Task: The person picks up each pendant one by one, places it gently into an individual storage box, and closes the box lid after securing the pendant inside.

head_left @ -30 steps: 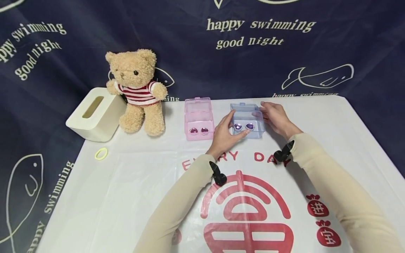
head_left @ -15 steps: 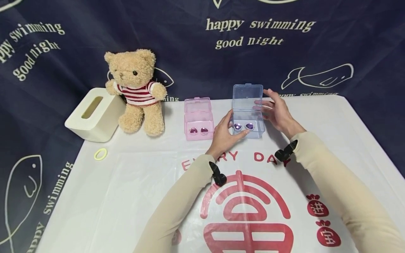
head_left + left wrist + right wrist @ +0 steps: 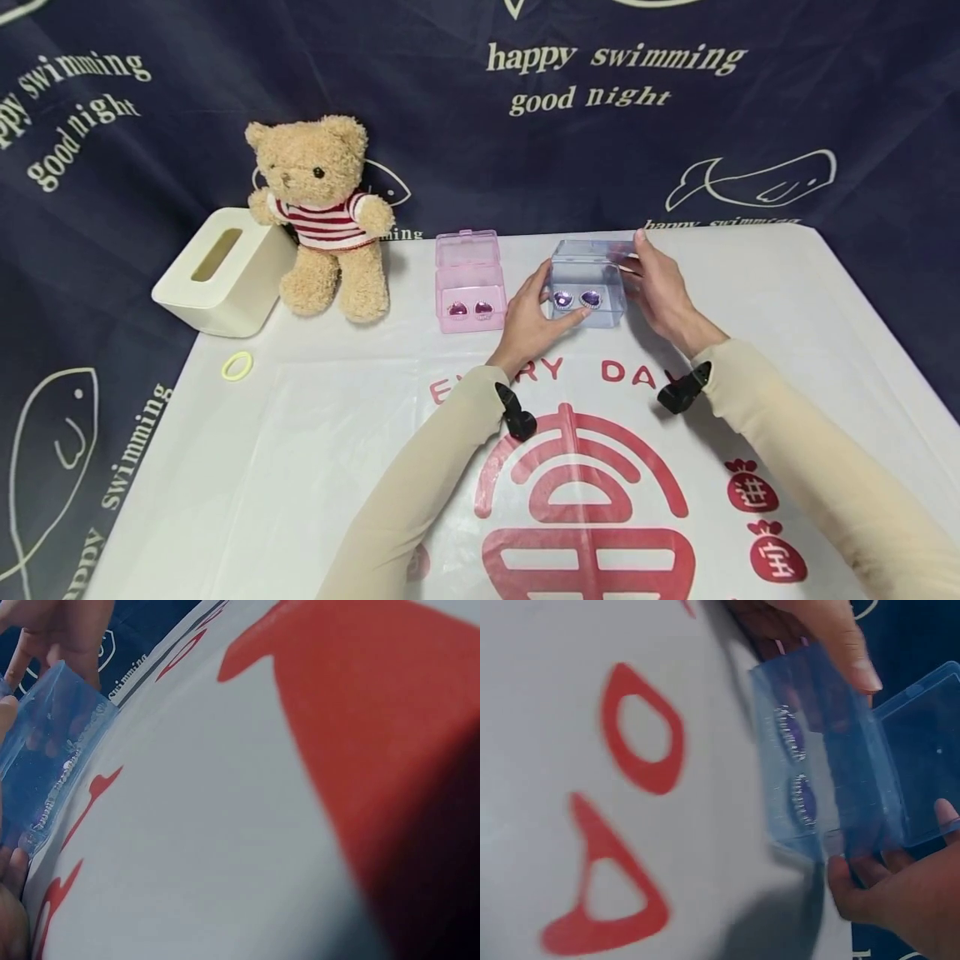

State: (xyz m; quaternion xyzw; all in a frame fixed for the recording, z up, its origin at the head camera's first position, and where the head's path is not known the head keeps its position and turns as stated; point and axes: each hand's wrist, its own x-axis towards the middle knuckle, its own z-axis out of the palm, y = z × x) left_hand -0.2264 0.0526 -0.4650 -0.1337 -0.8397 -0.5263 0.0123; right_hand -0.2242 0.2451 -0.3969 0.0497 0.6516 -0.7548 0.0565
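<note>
A translucent blue plastic box (image 3: 588,287) sits near the table's back edge with its lid (image 3: 922,757) open and tilted. Inside lie two purple heart-shaped gem pieces (image 3: 590,299) with pale beaded rims, also seen through its wall in the right wrist view. My left hand (image 3: 528,321) grips the box's left side, thumb along the front. At the right side, my right hand (image 3: 663,292) holds the lid's edge, a raised finger against it and other fingers behind the box wall. To the left stands an open pink box (image 3: 470,287) holding two similar magenta gem pieces (image 3: 483,310).
Farther left, a teddy bear (image 3: 322,217) in a striped shirt leans beside a white tissue box (image 3: 225,275). A yellow ring (image 3: 237,366) lies nearer on the white tablecloth (image 3: 300,467). A dark blue printed curtain (image 3: 420,83) hangs behind the table.
The blue box's lid swung upright, then tilted to a foreshortened angle, with the right hand moving along its right edge. My left hand and the pink box stayed in place.
</note>
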